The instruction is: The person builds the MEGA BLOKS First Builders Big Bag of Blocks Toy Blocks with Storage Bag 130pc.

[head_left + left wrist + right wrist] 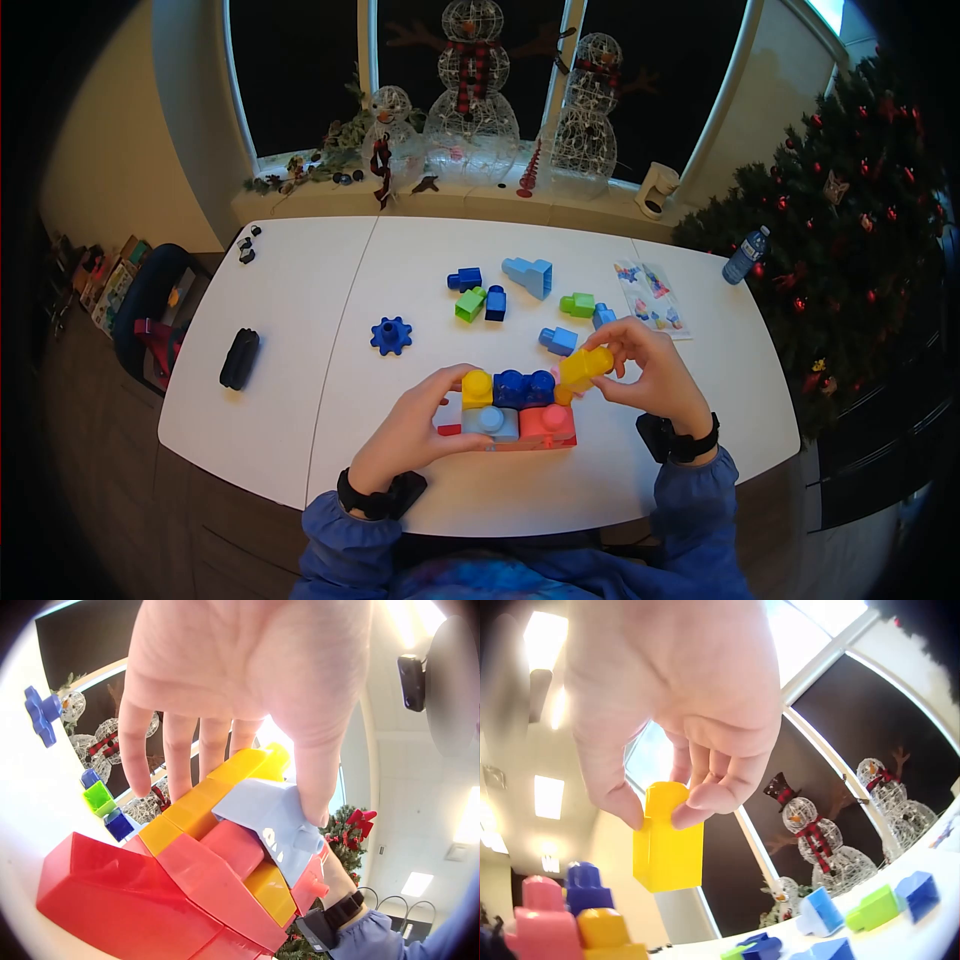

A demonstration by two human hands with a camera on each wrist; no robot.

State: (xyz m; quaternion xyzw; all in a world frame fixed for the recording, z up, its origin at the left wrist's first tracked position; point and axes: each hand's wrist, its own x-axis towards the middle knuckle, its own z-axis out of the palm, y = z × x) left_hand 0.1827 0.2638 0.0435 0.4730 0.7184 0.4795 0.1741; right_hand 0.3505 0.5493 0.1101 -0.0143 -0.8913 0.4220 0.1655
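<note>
Yellow block (584, 370) sits pinched between thumb and fingertips of my right hand (655, 378), the grip parted only as wide as the block. I have it just beside the right end of the block stack (548, 430), and the right wrist view shows it apart from the stack. My left hand (415, 420) spans the stack's left end, thumb against a pale blue piece (490, 423), fingers reaching round the far side. From the head view, the held block partly hides the stack's right end. A small light blue block (603, 316) lies just beyond my right fingers, near a green block (577, 305); another blue block (558, 341) lies left of that grip. Farther out on the surface (280, 300) are a blue gear (391, 336) and a picture sheet (650, 298).
</note>
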